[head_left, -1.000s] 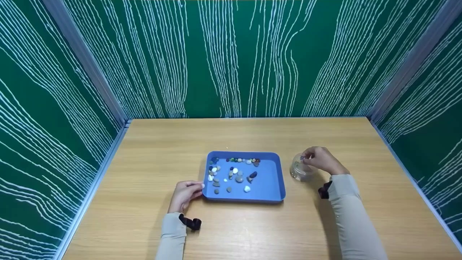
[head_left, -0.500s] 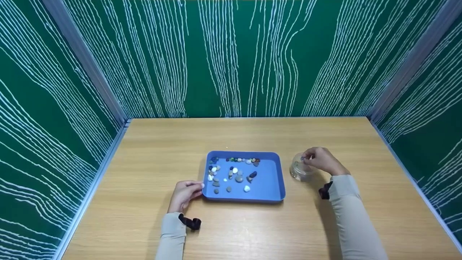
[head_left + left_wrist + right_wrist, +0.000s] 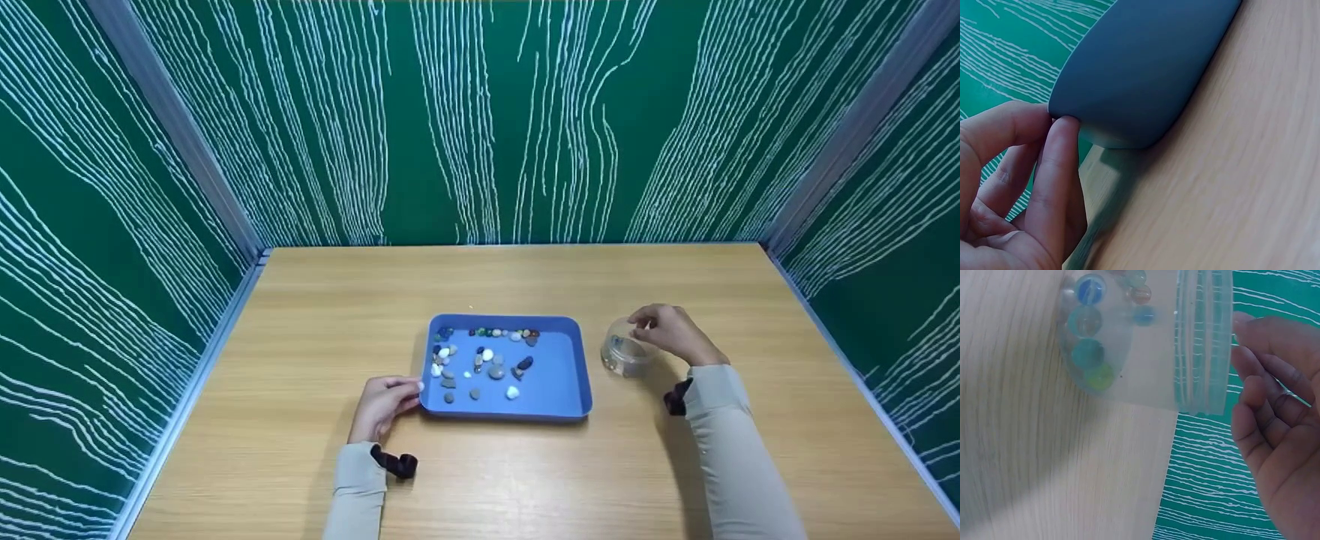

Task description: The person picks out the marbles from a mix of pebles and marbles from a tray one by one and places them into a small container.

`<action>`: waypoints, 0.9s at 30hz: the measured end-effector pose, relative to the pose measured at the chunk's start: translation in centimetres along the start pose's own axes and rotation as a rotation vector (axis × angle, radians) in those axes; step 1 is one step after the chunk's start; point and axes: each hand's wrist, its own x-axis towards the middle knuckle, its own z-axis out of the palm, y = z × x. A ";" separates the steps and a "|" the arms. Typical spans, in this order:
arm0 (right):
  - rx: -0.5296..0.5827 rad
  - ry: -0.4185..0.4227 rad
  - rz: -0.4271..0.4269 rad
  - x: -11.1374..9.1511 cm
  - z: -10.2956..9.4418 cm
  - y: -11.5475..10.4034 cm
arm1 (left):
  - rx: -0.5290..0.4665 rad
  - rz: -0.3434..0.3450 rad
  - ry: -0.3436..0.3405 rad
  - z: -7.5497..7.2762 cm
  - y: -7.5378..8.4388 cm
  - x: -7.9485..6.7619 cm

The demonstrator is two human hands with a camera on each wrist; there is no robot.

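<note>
My left hand (image 3: 381,409) pinches the left rim of a blue tray (image 3: 551,375). Close up in the left wrist view, thumb and index fingertips meet at the tray's corner (image 3: 1129,73). The tray holds pebbles (image 3: 496,371) and a row of small coloured marbles (image 3: 499,332). My right hand (image 3: 671,334) hovers at the mouth of a clear plastic jar (image 3: 626,361), fingers loosely bent, with nothing seen between them. Through the jar wall (image 3: 1151,377) in the right wrist view, several marbles (image 3: 1088,354) lie at the bottom; a blurred blue one (image 3: 1144,315) is above them.
A wooden table (image 3: 352,300) bears the tray and jar. Green panels with white wavy lines (image 3: 517,120) stand behind it and at both sides. Black bands hang at both wrists, with the right band (image 3: 676,397) close to the jar.
A small marble has left my right fingertips and dropped into the jar. My left hand stays at the tray's rim; the tray has hardly moved.
</note>
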 end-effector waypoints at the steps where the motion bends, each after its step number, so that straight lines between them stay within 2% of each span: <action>1: -0.006 0.004 -0.010 0.0 0.0 0.1 | -0.003 0.000 -0.002 0.0 0.0 0.0; 7: -0.021 0.015 -0.031 0.1 0.0 0.1 | -0.011 -0.008 0.005 0.0 0.0 0.1; 21: 0.006 -0.016 0.066 0.9 -0.1 -1.0 | -0.019 -0.009 0.007 0.0 0.1 0.1; 27: -0.002 -0.011 0.059 1.3 0.0 -1.7 | -0.020 -0.007 0.016 0.0 0.0 0.0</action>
